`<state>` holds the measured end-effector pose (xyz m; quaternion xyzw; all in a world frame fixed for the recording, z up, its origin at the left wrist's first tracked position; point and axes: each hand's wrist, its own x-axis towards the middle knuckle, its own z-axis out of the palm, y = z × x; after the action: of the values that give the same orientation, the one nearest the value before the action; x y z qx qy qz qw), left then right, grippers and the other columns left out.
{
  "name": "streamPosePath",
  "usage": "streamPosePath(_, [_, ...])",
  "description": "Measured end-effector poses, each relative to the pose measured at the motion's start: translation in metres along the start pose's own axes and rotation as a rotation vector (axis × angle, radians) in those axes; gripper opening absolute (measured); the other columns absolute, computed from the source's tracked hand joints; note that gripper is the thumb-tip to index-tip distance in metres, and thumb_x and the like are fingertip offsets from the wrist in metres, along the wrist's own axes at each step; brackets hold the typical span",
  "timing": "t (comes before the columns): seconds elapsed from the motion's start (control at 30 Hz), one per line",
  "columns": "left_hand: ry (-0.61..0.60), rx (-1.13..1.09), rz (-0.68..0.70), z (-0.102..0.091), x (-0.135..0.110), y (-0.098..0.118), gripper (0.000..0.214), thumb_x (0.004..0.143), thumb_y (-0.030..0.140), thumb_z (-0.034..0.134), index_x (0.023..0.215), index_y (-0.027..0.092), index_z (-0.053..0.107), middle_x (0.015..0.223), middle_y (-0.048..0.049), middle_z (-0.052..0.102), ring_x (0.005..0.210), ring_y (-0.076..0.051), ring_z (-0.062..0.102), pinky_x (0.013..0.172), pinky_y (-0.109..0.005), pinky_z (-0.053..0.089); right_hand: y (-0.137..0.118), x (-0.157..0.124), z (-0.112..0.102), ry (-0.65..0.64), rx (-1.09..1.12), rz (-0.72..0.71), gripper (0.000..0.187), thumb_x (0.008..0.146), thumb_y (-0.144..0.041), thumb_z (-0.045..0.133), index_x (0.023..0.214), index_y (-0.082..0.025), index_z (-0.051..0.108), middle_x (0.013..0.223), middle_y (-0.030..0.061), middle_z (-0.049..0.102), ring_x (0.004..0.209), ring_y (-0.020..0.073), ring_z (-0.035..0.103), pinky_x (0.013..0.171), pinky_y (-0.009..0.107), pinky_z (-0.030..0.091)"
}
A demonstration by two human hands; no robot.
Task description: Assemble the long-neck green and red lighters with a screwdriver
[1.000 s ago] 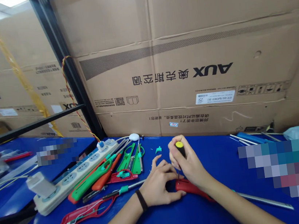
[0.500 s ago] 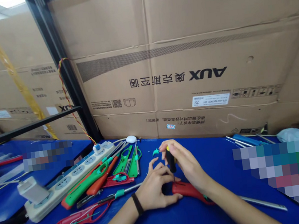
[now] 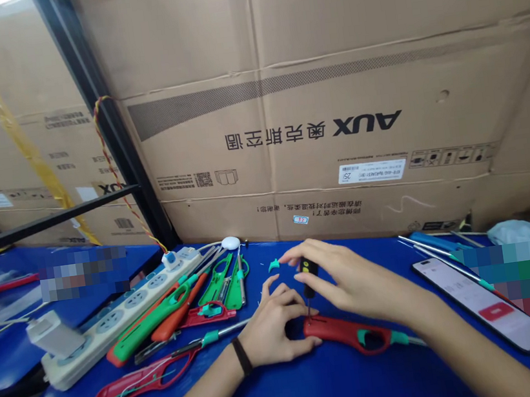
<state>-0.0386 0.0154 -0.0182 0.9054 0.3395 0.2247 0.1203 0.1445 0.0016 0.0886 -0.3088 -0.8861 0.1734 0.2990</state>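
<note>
A red gas lighter [image 3: 336, 330] with a green trigger lies on the blue table in front of me. At its left end, the thumb and fingers of my left hand [image 3: 278, 327] grip the body. My right hand [image 3: 353, 275] holds a screwdriver [image 3: 309, 278] with a black and yellow handle nearly upright. Its tip meets the lighter close to my left fingers; the exact contact is too small to make out. Beyond my hands lies a small green trigger piece [image 3: 274, 265]. An opened red lighter half [image 3: 138, 388] with a metal tube rests left of my left wrist.
Green and orange lighter parts [image 3: 157, 323] lie beside a white power strip [image 3: 110, 322] on the left. A phone [image 3: 483, 300] lies at the right near a blurred pile. Behind the table stands a large cardboard sheet [image 3: 297, 38].
My right hand has turned and opened somewhat around the screwdriver handle, and its forearm has swung right. More of the red lighter and the phone now show. My left hand has stayed put.
</note>
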Motion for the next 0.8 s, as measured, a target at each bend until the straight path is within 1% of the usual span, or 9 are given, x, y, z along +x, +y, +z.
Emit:
streamPosePath(0.1, [0.003,-0.006,0.003,0.001,-0.001,-0.002,0.036,0.072,0.047,0.07,0.103,0.028,0.067,0.101,-0.0021,0.066,0.104,-0.025,0.053,0.109,-0.053,0.006,-0.003,0.004,-0.007,0.003,-0.203,0.028,0.027,0.083,-0.034,0.062,0.11,-0.029,0.059,0.084,0.0003,0.068,0.073,0.0188,0.062,0.063,0.028,0.042])
streamPosePath(0.2, [0.014,-0.011,-0.004,0.003,-0.002,-0.003,0.036,0.072,0.047,0.069,0.103,0.028,0.067,0.106,-0.0029,0.065,0.109,-0.027,0.052,0.11,-0.052,0.007,-0.008,0.01,-0.001,0.006,-0.431,-0.001,0.022,0.088,-0.041,0.054,0.088,-0.025,0.068,0.061,0.0007,0.063,0.056,0.0171,0.056,0.051,0.026,0.029])
streamPosePath(0.3, [0.021,-0.008,0.002,0.003,-0.002,-0.003,0.035,0.073,0.046,0.068,0.102,0.026,0.068,0.109,-0.0038,0.064,0.112,-0.028,0.05,0.11,-0.051,0.01,-0.016,0.01,0.002,0.005,-0.435,-0.02,0.027,0.092,-0.035,0.046,0.08,-0.023,0.067,0.066,0.0033,0.062,0.063,0.0182,0.056,0.052,0.026,0.029])
streamPosePath(0.4, [0.034,0.001,0.008,0.002,-0.002,-0.002,0.031,0.072,0.045,0.069,0.094,0.024,0.068,0.103,-0.0036,0.065,0.107,-0.027,0.052,0.109,-0.05,0.012,-0.024,0.002,-0.004,-0.028,-0.174,0.042,0.011,0.086,-0.028,0.054,0.095,-0.023,0.059,0.092,0.0038,0.061,0.08,0.018,0.057,0.063,0.026,0.04])
streamPosePath(0.47, [0.034,-0.003,0.012,0.001,-0.001,-0.001,0.026,0.071,0.044,0.07,0.085,0.023,0.069,0.096,-0.0023,0.066,0.101,-0.025,0.053,0.11,-0.049,0.013,-0.026,-0.005,-0.009,-0.142,-0.015,0.034,0.026,0.079,-0.017,0.057,0.104,-0.023,0.053,0.104,0.0045,0.058,0.088,0.0175,0.057,0.071,0.025,0.044])
streamPosePath(0.53, [0.026,-0.009,0.008,0.0,0.0,0.0,0.024,0.07,0.044,0.07,0.082,0.023,0.069,0.093,-0.0016,0.066,0.099,-0.024,0.054,0.11,-0.049,0.012,-0.026,-0.008,-0.011,-0.205,0.026,0.048,0.03,0.079,-0.011,0.051,0.107,-0.023,0.05,0.103,0.0052,0.06,0.086,0.0174,0.059,0.069,0.025,0.045])
streamPosePath(0.6, [0.007,-0.017,-0.001,0.0,0.0,0.0,0.028,0.07,0.044,0.071,0.091,0.025,0.069,0.098,-0.0016,0.066,0.102,-0.025,0.053,0.11,-0.051,0.01,-0.022,-0.006,-0.008,-0.15,-0.032,0.11,0.028,0.084,-0.013,0.047,0.11,-0.023,0.05,0.088,0.004,0.064,0.074,0.0176,0.06,0.06,0.025,0.042])
streamPosePath(0.7, [-0.01,-0.039,-0.012,0.0,0.0,0.0,0.035,0.07,0.042,0.072,0.102,0.028,0.067,0.103,-0.0018,0.067,0.105,-0.026,0.054,0.11,-0.052,0.005,-0.014,0.002,0.0,-0.008,-0.208,0.161,0.032,0.085,-0.027,0.057,0.117,-0.024,0.053,0.059,-0.0016,0.06,0.052,0.0174,0.054,0.047,0.025,0.031])
streamPosePath(0.8, [-0.004,-0.036,-0.026,0.0,0.0,0.0,0.037,0.071,0.043,0.072,0.104,0.027,0.067,0.107,-0.0036,0.065,0.108,-0.027,0.054,0.11,-0.053,0.005,-0.01,0.008,0.004,-0.009,-0.403,0.054,0.019,0.085,-0.026,0.059,0.104,-0.025,0.062,0.065,0.0006,0.063,0.051,0.0158,0.053,0.048,0.025,0.029])
